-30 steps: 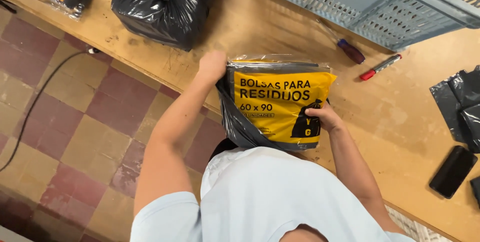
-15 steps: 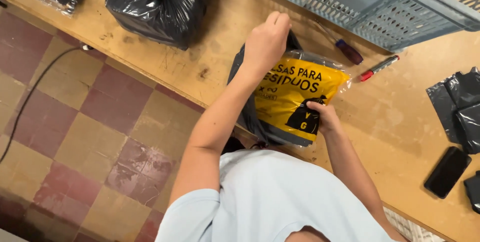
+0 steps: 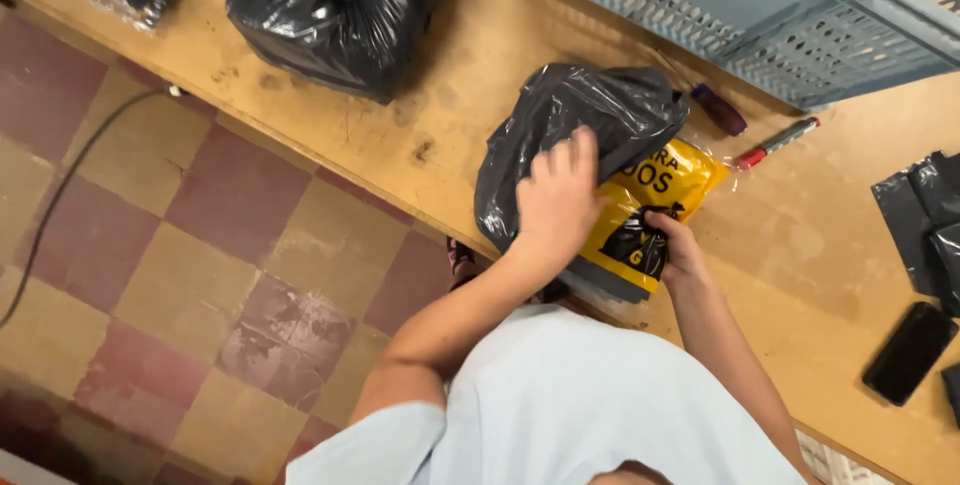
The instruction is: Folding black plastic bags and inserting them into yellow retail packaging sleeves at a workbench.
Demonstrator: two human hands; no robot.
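Here, my left hand (image 3: 556, 203) grips a black bag (image 3: 580, 130) drawn from the yellow pack (image 3: 655, 220) at the counter (image 3: 400, 115) edge, so I keep my right hand (image 3: 672, 245) pinched on the pack and should pull evenly to avoid tearing.

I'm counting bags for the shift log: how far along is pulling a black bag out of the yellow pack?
Partly out. Done: a bunched black bag already sits above the yellow pack on the wooden table. In hand: the left hand grips the bag while the right hand pins the pack's lower edge. Left: whether the bag is fully free cannot be told; it lies crumpled, not spread.
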